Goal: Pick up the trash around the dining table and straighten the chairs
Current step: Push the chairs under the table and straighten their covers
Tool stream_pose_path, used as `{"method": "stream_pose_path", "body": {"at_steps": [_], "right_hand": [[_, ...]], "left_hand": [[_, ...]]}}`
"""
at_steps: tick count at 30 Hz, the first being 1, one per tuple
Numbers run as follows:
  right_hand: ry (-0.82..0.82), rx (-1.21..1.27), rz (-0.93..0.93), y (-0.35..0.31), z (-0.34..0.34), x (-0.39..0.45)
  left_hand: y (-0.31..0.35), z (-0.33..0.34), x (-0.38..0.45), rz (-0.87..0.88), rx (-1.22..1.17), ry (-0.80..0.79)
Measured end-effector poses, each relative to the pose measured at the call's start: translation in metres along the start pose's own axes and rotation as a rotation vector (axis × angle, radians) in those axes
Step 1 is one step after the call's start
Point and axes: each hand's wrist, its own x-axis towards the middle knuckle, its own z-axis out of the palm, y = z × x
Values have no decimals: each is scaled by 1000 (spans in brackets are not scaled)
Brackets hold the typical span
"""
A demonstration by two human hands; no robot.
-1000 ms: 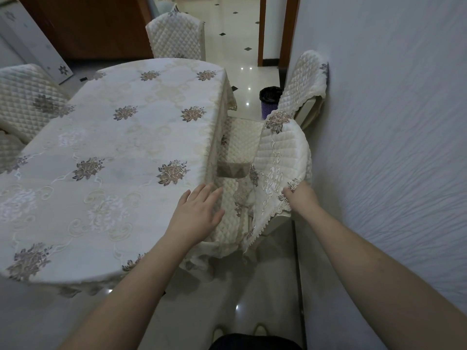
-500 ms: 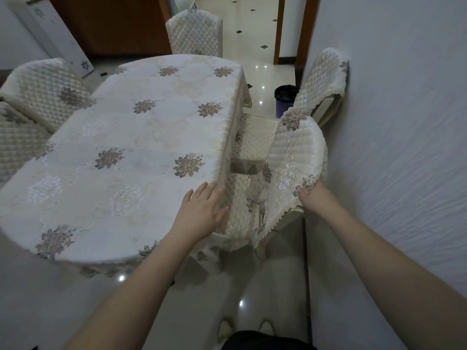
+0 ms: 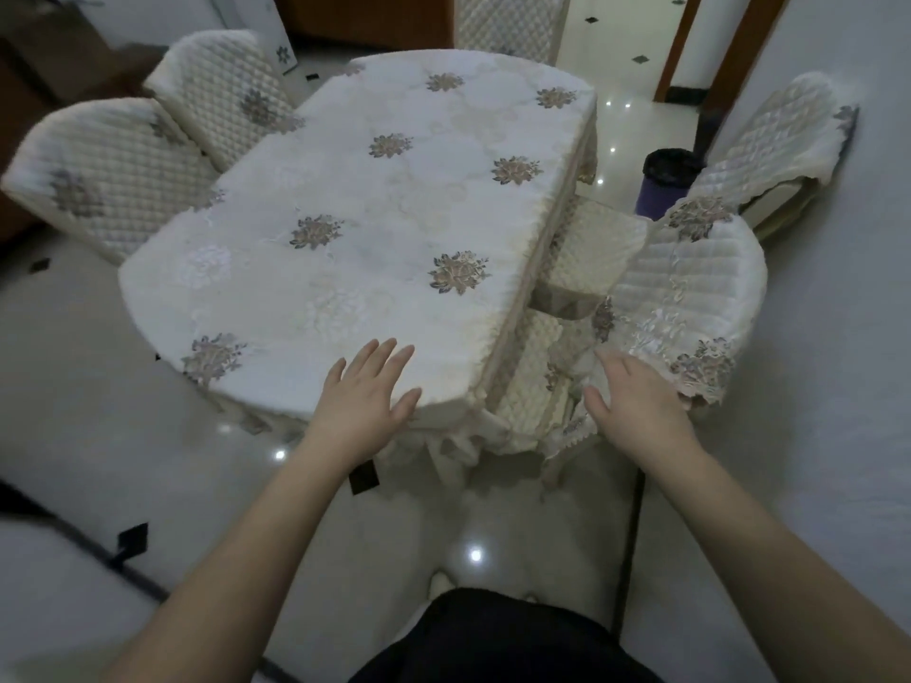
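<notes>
A dining table (image 3: 374, 229) under a cream flowered cloth fills the middle of the view. My left hand (image 3: 367, 391) lies flat, fingers spread, over the table's near edge. My right hand (image 3: 636, 401) is open, fingers loose, just off the lower hem of the near right chair (image 3: 690, 288); whether it touches the quilted cover I cannot tell. That chair's seat is tucked under the table's right side. A second chair (image 3: 774, 150) stands behind it against the wall. No trash shows on the floor near the table.
Two quilted chairs (image 3: 118, 175) (image 3: 222, 91) stand at the table's left and one (image 3: 512, 17) at its far end. A dark waste bin (image 3: 665, 179) sits on the tiled floor at the right rear. A white wall (image 3: 838, 386) runs close along the right.
My right hand has let go of the near right chair's back and opened. My left hand slid left along the table's edge. The view has swung left and back.
</notes>
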Motion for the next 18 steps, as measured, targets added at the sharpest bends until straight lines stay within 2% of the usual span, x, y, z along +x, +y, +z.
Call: {"method": "stream_pose_path", "body": {"at_steps": [4,8,18], "right_hand": [[-26,-45,-139,-59,8,13],[-40,-65,-260,-128,20,25],[-173,-75,-550,-337,73,57]], "left_hand": [[-38,-11,-31,-167,74,55],[-85,-21,-63,-275,18,121],[-248,-43,-136,-528,-36,142]]}}
